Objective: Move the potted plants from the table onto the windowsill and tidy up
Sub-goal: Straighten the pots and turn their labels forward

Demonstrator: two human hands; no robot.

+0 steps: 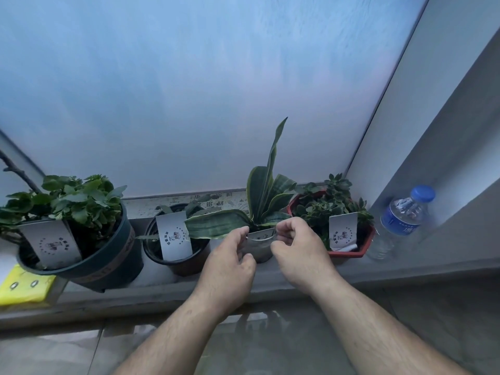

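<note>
Four potted plants stand in a row on the windowsill, across the lower middle of the frame, in front of a frosted pane. At the centre, the snake plant has stiff, banded, dark green leaves with pale edges: one tall blade points up toward the middle of the frame and one broad leaf lies out flat to the left. Its small pot looks grey and is mostly hidden by the hands. A white card with a printed round emblem stands at the front of that pot.

The left hand pinches the card's left edge, its fingers curled. The right hand pinches the card's right edge, its fingers curled too.

At lower left, a bushy green plant sits in a dark green pot that tilts forward. Just beside it on the right is a black pot, and to the right of the hands a red pot holds a small-leaved plant. Each carries a similar white card.

A water bottle with a blue cap stands at the right end of the sill. A yellow object lies at the lower left edge.
</note>
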